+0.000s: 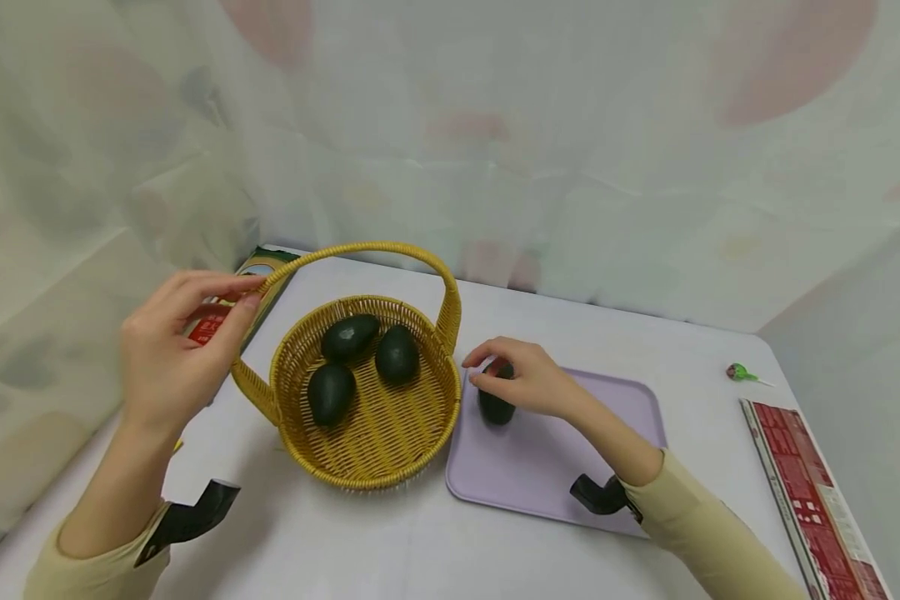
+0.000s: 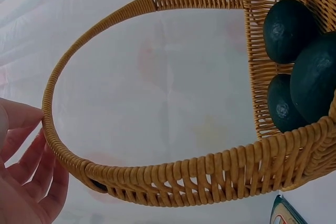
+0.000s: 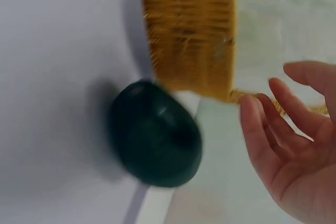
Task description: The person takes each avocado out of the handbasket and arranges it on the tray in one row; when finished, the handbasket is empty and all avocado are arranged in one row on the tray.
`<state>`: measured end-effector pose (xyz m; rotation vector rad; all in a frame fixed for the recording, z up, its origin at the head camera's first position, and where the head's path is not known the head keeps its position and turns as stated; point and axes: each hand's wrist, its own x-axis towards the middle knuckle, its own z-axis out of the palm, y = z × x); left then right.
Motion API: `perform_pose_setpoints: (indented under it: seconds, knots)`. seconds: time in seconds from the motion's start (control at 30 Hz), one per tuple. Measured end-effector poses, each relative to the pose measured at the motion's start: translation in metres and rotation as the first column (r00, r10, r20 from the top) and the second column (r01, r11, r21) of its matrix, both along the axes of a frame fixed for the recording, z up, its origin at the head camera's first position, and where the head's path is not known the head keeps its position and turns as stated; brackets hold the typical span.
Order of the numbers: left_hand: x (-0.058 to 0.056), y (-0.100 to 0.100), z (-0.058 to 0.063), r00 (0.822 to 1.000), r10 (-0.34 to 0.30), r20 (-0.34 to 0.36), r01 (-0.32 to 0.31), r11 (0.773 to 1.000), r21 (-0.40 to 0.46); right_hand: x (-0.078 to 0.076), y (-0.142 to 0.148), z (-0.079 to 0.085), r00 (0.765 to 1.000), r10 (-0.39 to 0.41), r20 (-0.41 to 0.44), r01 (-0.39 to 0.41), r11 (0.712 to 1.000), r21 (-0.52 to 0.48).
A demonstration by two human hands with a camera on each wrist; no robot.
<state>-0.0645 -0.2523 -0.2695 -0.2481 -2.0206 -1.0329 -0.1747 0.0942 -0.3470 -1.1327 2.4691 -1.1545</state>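
My left hand (image 1: 183, 346) pinches the handle of a yellow wicker basket (image 1: 382, 429) between thumb and fingers, at the handle's left side. Inside the basket lie three dark green avocados (image 1: 332, 395), grouped toward its back and left. In the left wrist view the fingertips meet the wicker handle (image 2: 48, 98). My right hand (image 1: 528, 379) hovers with loosely bent, parted fingers over another avocado (image 1: 497, 410), which lies on a lilac tray (image 1: 555, 475) right of the basket. The right wrist view shows that avocado (image 3: 157, 135) apart from the fingers, with nothing in the hand.
A green-and-red package (image 1: 251, 275) lies behind the left hand. At the right are a wrapped lollipop (image 1: 738, 372) and a long red-and-white box (image 1: 813, 500). Pale patterned curtains (image 1: 532, 167) border the white table (image 1: 345, 550) at the back and sides.
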Motion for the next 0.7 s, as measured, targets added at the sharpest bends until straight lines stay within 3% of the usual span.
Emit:
perform_pose_setpoints:
  seconds: [0.23,0.37,0.5,0.7]
  knots:
    - [-0.003,0.004,0.004,1.0,0.029,-0.012,-0.029,1.0,-0.01,-0.002,-0.033,0.011,0.982,0.19,-0.016,-0.191,0.982,-0.009]
    - [0.0,0.012,0.013,0.999,0.035,-0.002,-0.035,0.999,0.009,-0.005,-0.049,0.015,0.971,0.235,-0.042,-0.235,0.972,-0.001]
    - [0.005,0.02,0.021,0.999,0.027,0.023,-0.027,0.999,0.02,-0.009,-0.064,0.019,0.959,0.284,-0.009,-0.284,0.959,0.009]
    - [0.004,0.015,0.019,0.999,0.016,0.048,-0.016,1.0,0.011,-0.018,-0.085,0.022,0.931,0.36,0.058,-0.363,0.931,0.043]
